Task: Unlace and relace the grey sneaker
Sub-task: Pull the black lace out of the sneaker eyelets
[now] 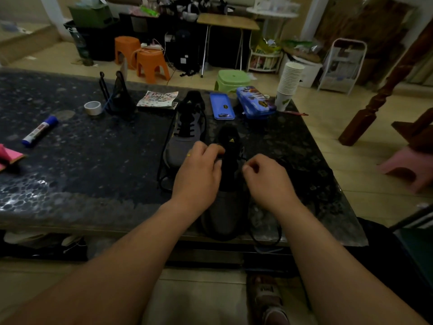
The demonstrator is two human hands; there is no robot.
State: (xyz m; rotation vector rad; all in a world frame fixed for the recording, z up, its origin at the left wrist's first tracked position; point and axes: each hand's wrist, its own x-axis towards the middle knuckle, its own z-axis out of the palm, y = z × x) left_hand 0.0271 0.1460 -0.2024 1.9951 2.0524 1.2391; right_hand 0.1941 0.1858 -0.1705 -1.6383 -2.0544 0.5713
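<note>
Lacing work centred on the sneaker (222,212), which lay on the bench (93,184) directly under both hands, toe toward the person and black tongue (228,139) just beyond the fingers. To do this step well, I judge, each crossing wanted working one eyelet at a time. One hand should have steadied the sneaker while the other drew the lace (266,233) straight through its hole, so it neither snagged nor twisted, with the slack kept level on both sides.

The left hand (199,172) had its fingers curled down onto the left eyelet row beside the tongue, touching the sneaker. Whether it pinched the lace there could not be told, black on black. The right hand (267,181) was drawn into a tight pinch, thumb against forefinger, apparently on the lace, whose loose loop trailed past the right wrist toward the near edge. A second sneaker (185,132) sat just beyond the left hand.
</note>
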